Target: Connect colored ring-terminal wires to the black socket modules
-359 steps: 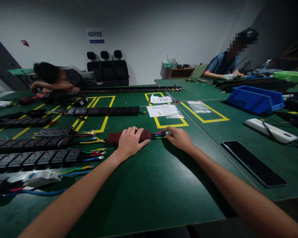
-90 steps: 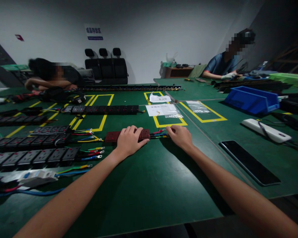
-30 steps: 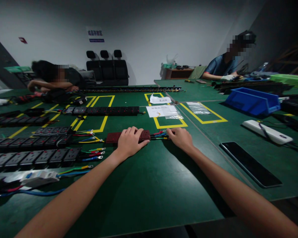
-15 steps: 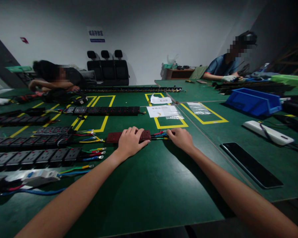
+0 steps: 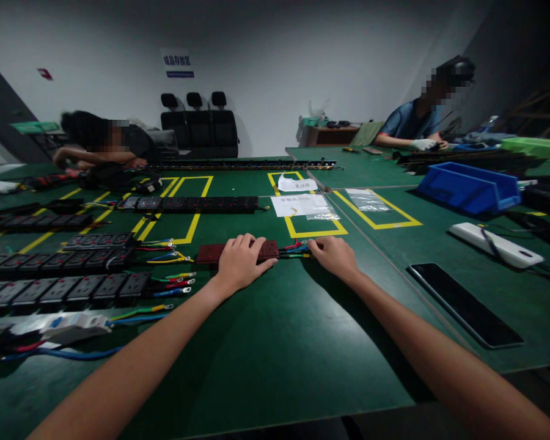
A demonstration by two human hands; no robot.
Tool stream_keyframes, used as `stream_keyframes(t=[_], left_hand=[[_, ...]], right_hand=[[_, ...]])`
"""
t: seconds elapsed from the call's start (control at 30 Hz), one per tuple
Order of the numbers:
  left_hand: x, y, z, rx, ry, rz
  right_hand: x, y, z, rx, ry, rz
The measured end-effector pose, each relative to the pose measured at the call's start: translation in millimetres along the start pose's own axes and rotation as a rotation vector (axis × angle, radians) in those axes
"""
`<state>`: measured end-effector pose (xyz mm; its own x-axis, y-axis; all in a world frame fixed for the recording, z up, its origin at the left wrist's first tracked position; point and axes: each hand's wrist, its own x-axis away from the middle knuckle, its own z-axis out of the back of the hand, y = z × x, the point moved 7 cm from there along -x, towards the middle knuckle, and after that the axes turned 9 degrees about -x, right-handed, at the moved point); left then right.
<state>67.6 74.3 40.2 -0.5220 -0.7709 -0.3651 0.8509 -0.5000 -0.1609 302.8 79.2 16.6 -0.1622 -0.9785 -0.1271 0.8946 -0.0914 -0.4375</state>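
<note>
A short dark red socket strip (image 5: 209, 253) lies on the green table in front of me. My left hand (image 5: 242, 260) is laid over its middle, fingers across the top and thumb along the near side, gripping it. From the strip's right end run several coloured wires (image 5: 296, 247), red, blue and green-yellow among them. At their far end my right hand (image 5: 335, 255) is closed in a pinch on the wires; the wire tips are hidden by the fingers.
Rows of black socket strips (image 5: 64, 290) with lugged wires fill the left side. A phone (image 5: 465, 304), a white power strip (image 5: 495, 244) and a blue bin (image 5: 467, 189) are at right. Papers (image 5: 297, 205) lie beyond my hands. Two people sit across the table.
</note>
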Motion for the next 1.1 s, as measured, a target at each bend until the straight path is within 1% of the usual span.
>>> stream_keyframes(t=[0.37,0.8,1.1], left_hand=[[0.2,1.0,0.0,-0.031,0.009,-0.005],[-0.2,0.6,0.4,-0.002,-0.004,-0.002],[-0.6,0.1,-0.1,0.018,-0.002,0.000]], right_hand=[[-2.0,1.1,-2.1,0.022,-0.002,0.004],[-2.3,3.0,-1.5,-0.013,-0.008,-0.024],[-1.3,0.4,2.2,-0.120,0.062,0.019]])
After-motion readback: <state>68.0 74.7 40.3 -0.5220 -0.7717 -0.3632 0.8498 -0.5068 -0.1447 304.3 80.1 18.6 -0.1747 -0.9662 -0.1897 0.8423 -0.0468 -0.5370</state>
